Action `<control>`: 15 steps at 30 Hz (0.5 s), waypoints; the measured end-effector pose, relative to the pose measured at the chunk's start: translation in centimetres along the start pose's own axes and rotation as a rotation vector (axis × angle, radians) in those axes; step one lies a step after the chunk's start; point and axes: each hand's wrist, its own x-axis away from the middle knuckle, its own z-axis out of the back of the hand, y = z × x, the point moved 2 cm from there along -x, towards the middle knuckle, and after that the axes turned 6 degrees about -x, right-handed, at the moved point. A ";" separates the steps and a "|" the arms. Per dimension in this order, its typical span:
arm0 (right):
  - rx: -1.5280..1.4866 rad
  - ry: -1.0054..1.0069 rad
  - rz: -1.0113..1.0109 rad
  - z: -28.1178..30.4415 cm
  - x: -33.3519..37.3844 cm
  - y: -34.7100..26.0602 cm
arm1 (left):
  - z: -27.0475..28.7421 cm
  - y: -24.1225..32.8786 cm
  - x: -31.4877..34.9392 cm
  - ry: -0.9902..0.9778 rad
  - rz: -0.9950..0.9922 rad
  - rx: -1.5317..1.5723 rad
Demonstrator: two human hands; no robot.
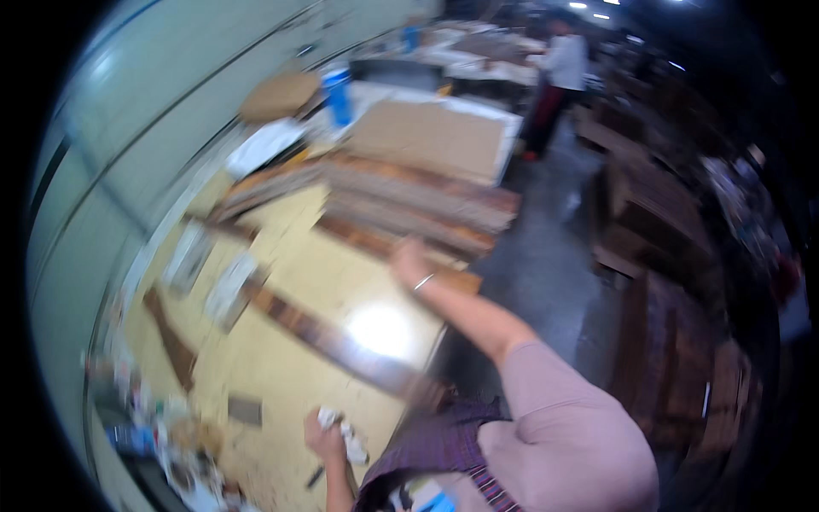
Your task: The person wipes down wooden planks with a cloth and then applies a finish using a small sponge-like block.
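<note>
My left hand [321, 437] is closed around a crumpled white cloth [351, 442] close to my body, low over the pale yellow table [290, 367]. My right arm stretches forward, and my right hand [408, 258] is at the near edge of the piled brown patterned strips [418, 200]; blur hides its fingers. A single long brown strip [324, 341] lies slantwise across the table between my hands. Its near end reaches the table edge beside my apron.
Clear plastic packets [229, 290], a dark curved piece [172, 341] and a small grey square [245, 410] lie to the left. Cluttered bottles and bags line the near left. Beyond the strips are a cardboard sheet [426, 136] and a blue container [338, 98]. Brown stacks [657, 205] stand right; a person [559, 81] stands farther off.
</note>
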 end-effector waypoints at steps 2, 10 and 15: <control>-0.225 -0.279 -0.015 -1.6 3.1 -10.2 | 0.2 -5.2 3.4 0.008 0.256 0.161; -0.452 -0.619 0.087 4.2 13.9 -24.5 | -1.4 -14.0 3.3 -0.430 0.376 0.052; -0.443 -0.458 0.010 5.9 12.8 -23.7 | -3.7 -18.4 3.8 -0.395 0.370 0.176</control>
